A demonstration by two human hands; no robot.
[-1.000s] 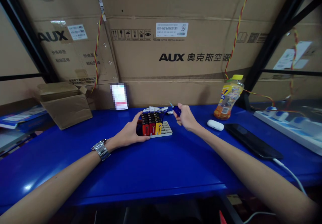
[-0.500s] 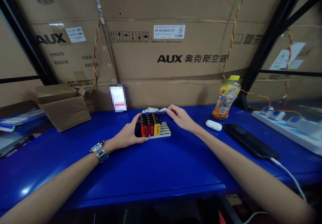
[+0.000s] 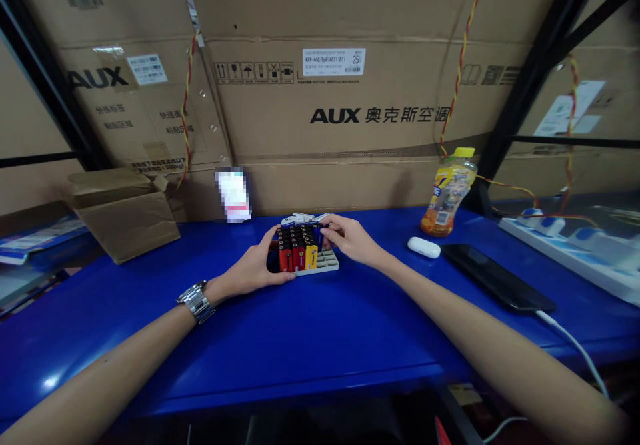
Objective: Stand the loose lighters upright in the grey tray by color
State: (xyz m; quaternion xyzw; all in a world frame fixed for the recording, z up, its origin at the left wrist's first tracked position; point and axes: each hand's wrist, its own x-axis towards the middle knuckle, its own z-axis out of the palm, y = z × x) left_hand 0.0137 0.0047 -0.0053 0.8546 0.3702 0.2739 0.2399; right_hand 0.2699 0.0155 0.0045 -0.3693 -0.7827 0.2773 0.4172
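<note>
In the middle of the blue table, a light grey compartmented tray [image 3: 327, 263] holds several upright lighters [image 3: 299, 258], red and yellow at the front, with dark tops. My left hand [image 3: 256, 261] is closed round the tray's left side, thumb at the front corner and fingers behind the red lighters. Over the right part of the tray, the fingers of my right hand [image 3: 347, 237] are pinched on a blue lighter [image 3: 321, 233], which they partly hide. Under and before this hand, some compartments at the right show no lighter. White and blue pieces [image 3: 300, 218] lie just behind the tray.
An open cardboard box [image 3: 130, 215] stands at the left, and a lit phone [image 3: 233, 195] leans on the big carton behind. To the right are a drink bottle [image 3: 449, 191], a white earbud case [image 3: 424, 247], a black phone [image 3: 497, 278] on a cable and a power strip [image 3: 575, 255].
My right hand has moved left and slightly down, from behind the tray's right end to over its compartments, with the blue lighter in its fingers. My left hand stays on the tray.
</note>
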